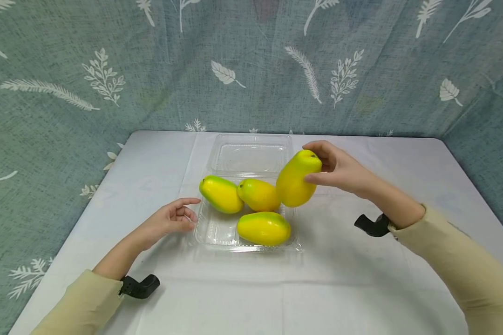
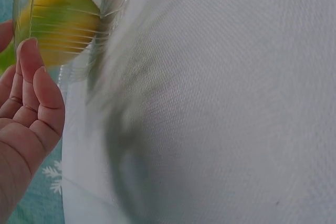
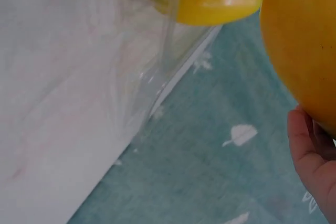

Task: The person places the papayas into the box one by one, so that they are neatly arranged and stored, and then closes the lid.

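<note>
My right hand grips a yellow-green papaya, holding it tilted above the right side of a clear plastic clamshell box. In the right wrist view its fingers press against the lower part of the fruit. Three more papayas lie in the box: one at the left, one in the middle and one at the front. Beside the box's left rim is my left hand, index finger extended and the others loosely bent, with nothing held.
The box's hinged lid lies folded back on the far side. A white cloth covers the table. Behind it hangs a green-blue curtain with white leaf prints. Black cameras are strapped to both wrists.
</note>
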Available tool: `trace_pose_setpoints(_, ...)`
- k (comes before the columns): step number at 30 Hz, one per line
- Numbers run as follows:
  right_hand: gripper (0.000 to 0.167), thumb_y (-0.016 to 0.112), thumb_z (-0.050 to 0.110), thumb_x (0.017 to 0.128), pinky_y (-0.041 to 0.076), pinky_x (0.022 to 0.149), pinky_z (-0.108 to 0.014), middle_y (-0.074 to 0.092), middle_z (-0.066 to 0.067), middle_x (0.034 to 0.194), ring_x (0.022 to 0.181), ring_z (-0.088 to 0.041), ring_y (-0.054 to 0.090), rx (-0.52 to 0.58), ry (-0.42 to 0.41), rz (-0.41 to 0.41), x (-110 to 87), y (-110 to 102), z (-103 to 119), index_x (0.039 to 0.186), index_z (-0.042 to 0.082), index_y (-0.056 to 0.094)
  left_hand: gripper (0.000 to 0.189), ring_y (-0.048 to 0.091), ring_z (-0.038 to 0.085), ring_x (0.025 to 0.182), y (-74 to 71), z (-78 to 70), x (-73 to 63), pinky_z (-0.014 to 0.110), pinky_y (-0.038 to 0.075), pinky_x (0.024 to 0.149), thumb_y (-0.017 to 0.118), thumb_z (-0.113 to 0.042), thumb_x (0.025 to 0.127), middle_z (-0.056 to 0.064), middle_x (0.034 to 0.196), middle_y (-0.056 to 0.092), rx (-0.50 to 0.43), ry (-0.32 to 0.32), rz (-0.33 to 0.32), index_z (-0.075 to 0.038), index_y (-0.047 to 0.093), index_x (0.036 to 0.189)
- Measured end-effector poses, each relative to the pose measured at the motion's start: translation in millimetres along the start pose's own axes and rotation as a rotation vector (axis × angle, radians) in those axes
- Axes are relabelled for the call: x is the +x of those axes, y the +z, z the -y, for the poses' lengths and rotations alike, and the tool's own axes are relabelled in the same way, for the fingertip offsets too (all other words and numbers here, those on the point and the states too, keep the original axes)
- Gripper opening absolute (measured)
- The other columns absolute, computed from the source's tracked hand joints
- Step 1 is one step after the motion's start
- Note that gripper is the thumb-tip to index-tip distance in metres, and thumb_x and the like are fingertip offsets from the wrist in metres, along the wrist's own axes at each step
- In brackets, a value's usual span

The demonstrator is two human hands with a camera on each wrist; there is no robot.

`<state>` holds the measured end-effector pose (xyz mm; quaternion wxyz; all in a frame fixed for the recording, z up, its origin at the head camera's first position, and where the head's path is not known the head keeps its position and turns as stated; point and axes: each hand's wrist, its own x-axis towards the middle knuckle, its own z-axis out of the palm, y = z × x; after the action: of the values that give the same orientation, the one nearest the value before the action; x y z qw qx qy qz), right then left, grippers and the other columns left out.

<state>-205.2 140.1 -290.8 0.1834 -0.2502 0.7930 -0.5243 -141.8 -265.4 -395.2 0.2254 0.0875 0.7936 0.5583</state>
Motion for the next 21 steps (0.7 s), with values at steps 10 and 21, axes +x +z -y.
trace_pose_setpoints(10, 0.057, 0.068, 0.008, 0.079, 0.042, 0.094, -0.036, 0.050, -0.010, 0.121, 0.108, -0.020, 0.050, -0.124, -0.133, 0.140, 19.3, 32.8, 22.0, 0.129, 0.002, 0.040, 0.062, 0.057, 0.012, 0.083, -1.6, -0.2, -0.5, 0.024, 0.047, 0.079, 0.061, -0.012, 0.084, 0.008, 0.099, 0.054, -0.009, -0.003, -0.007, -0.002, 0.031, 0.138)
trace_pose_setpoints(21, 0.054, 0.068, 0.009, 0.078, 0.043, 0.094, -0.034, 0.055, -0.009, 0.117, 0.106, -0.019, 0.051, -0.216, -0.211, 0.234, 39.4, 64.2, 35.7, 0.126, 0.001, 0.044, 0.063, 0.056, 0.012, 0.084, -2.0, 0.7, -0.6, 0.024, 0.048, 0.078, 0.061, -0.011, 0.084, 0.008, 0.099, 0.053, -0.035, 0.007, 0.002, 0.000, 0.030, 0.138)
